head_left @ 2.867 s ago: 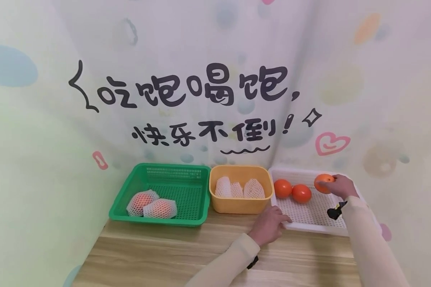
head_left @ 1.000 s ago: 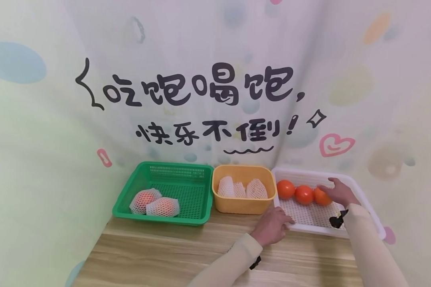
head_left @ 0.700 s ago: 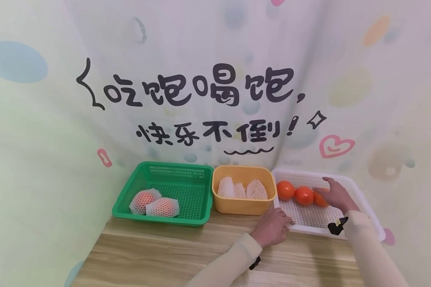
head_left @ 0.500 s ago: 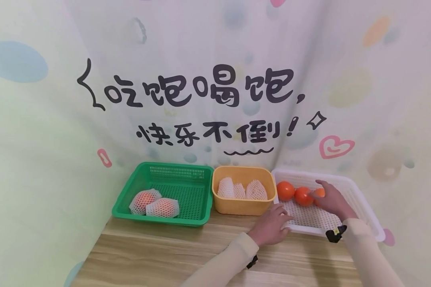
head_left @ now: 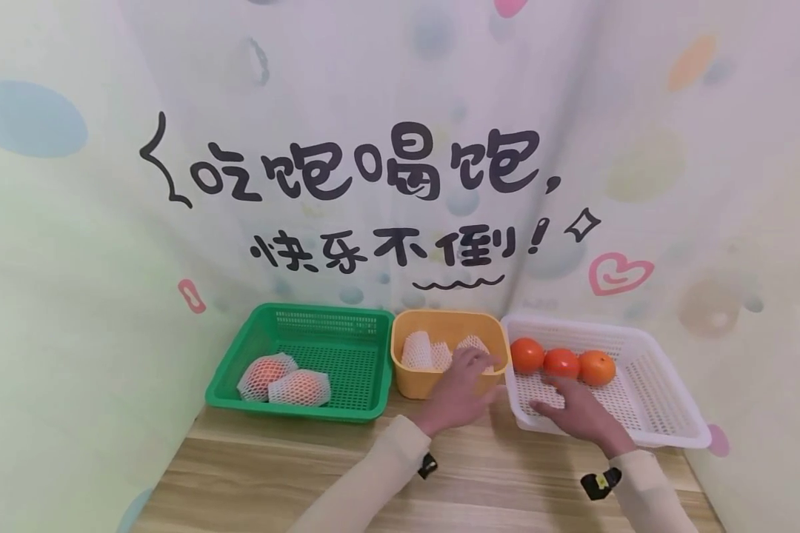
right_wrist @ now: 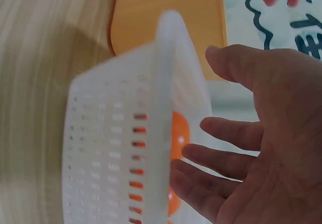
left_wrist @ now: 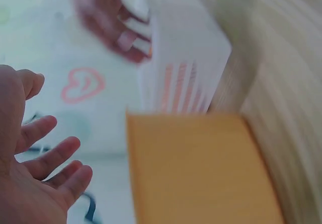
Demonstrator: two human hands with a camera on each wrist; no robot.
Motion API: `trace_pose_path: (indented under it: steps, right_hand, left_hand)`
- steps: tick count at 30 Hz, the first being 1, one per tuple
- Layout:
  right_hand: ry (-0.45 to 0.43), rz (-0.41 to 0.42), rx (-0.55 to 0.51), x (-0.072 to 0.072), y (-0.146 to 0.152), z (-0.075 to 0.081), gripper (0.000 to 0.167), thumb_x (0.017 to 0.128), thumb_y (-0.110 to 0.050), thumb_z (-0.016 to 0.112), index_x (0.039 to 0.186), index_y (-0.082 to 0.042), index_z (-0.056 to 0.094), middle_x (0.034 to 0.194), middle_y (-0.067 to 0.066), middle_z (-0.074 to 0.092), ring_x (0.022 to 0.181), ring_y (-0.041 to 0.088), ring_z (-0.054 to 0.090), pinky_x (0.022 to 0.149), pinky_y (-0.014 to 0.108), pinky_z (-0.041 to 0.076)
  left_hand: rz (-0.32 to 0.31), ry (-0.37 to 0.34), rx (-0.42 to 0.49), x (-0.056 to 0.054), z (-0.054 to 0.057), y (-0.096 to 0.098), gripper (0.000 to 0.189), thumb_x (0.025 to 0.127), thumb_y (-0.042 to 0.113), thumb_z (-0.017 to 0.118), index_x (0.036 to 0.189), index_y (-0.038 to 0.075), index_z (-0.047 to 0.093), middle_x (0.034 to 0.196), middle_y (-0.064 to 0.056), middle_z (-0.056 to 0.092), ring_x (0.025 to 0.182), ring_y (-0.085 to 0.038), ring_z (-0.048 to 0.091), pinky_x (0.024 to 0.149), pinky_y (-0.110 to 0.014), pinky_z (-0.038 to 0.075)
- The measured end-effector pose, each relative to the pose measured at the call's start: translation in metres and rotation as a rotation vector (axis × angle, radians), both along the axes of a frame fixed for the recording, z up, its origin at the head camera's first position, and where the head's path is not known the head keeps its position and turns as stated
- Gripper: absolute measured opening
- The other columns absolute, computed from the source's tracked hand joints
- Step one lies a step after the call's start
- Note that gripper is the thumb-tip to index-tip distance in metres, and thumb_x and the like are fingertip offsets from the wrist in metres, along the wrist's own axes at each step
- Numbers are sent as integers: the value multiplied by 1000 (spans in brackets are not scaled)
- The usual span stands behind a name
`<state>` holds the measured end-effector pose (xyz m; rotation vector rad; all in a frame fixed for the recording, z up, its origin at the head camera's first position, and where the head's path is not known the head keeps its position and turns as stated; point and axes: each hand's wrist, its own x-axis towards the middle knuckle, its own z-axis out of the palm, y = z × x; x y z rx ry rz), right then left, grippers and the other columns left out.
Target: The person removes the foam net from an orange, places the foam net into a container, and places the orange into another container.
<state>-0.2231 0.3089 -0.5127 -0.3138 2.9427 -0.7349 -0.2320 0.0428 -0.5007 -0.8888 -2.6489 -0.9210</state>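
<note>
Left hand (head_left: 456, 394): fingers spread, holding nothing, over the yellow container's (head_left: 412, 383) front rim, near the foam nets (head_left: 416, 351). Right hand (head_left: 585, 414): fingers apart, holding nothing, above the white basket's (head_left: 648, 374) near edge. Three round fruits (head_left: 561, 363) lie inside that basket.

2 netted fruits (head_left: 300, 387) in L bskt (head_left: 293, 411), nets (head_left: 416, 350) in mid bin (head_left: 410, 383), 3 fruits (head_left: 561, 363) in R bskt (head_left: 663, 377); tbl (head_left: 240, 474) below.

Three green, yellow and white plastic containers (head_left: 350, 363) stand here; ahead of two hands (head_left: 458, 391) lie three round orange-red fruits (head_left: 561, 364) and three white foam-mesh sleeves (head_left: 416, 351); leftward, two net-wrapped reddish fruits (head_left: 300, 387).
</note>
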Motion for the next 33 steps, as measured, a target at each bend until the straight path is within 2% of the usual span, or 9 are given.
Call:
trace_pose_path:
  steps: [5, 8, 12, 15, 18, 22, 28, 30, 33]
  right_hand:
    - [-58, 6, -5, 11, -14, -7, 65, 87, -45, 79, 130, 2, 65, 123, 20, 71, 107, 36, 68, 89, 54, 57]
    - [-53, 9, -3, 16, -19, -11, 58, 85, -41, 82, 124, 1, 69, 115, 14, 74, 101, 28, 69, 88, 50, 58]
    - [-6, 29, 0, 19, -24, -14, 46, 84, -30, 82, 118, -1, 71, 108, 11, 75, 97, 25, 69, 87, 49, 58]
    - [14, 41, 14, 19, -27, -16, 37, 85, -22, 81, 115, -2, 72, 105, 10, 76, 96, 25, 70, 88, 49, 59]
    - [11, 37, 32, 19, -29, -16, 34, 86, -20, 81, 114, -3, 72, 105, 10, 76, 95, 25, 72, 88, 49, 59]
    - [13, 26, 42, 19, -31, -15, 34, 85, -20, 83, 114, -4, 73, 106, 12, 77, 95, 26, 74, 85, 48, 60]
    - [49, 34, 84, 20, -36, -14, 32, 85, -21, 82, 113, -6, 75, 103, 9, 78, 93, 25, 75, 84, 48, 61]
    - [59, 37, 102, 20, -37, -15, 32, 86, -21, 82, 113, -6, 75, 103, 9, 78, 93, 25, 75, 83, 48, 61]
    - [72, 39, 120, 21, -40, -15, 31, 86, -20, 82, 113, -6, 74, 101, 9, 78, 92, 26, 75, 81, 48, 61]
  left_hand:
    - [88, -109, 129, -11, 10, -50, 45, 99, 36, 65, 140, 16, 59, 140, -5, 55, 135, -23, 48, 110, -42, 49]
    - [140, -142, 150, -21, 13, -81, 47, 100, 35, 65, 141, 12, 57, 141, -11, 55, 134, -28, 48, 110, -48, 47]
    - [231, -222, 110, -31, 15, -124, 55, 101, 37, 64, 147, 9, 52, 149, -17, 50, 141, -36, 42, 114, -57, 42]
    - [296, -297, 33, -36, 14, -156, 61, 100, 40, 65, 151, 12, 47, 155, -18, 43, 147, -40, 36, 116, -61, 40]
    - [322, -366, -58, -40, 11, -184, 67, 100, 45, 64, 154, 13, 42, 161, -22, 35, 150, -44, 31, 115, -65, 38]
    - [311, -425, -166, -43, 9, -213, 71, 99, 46, 64, 155, 9, 41, 162, -31, 29, 150, -52, 27, 113, -70, 37]
    - [246, -508, -319, -46, 6, -239, 74, 95, 37, 71, 153, 1, 43, 160, -34, 32, 150, -58, 20, 114, -72, 33]
    - [225, -539, -372, -48, 4, -245, 72, 94, 35, 74, 150, 1, 46, 158, -33, 36, 150, -57, 22, 114, -71, 33]
    - [210, -585, -446, -49, 2, -250, 69, 91, 31, 77, 146, -1, 51, 153, -31, 44, 145, -54, 33, 112, -66, 39]
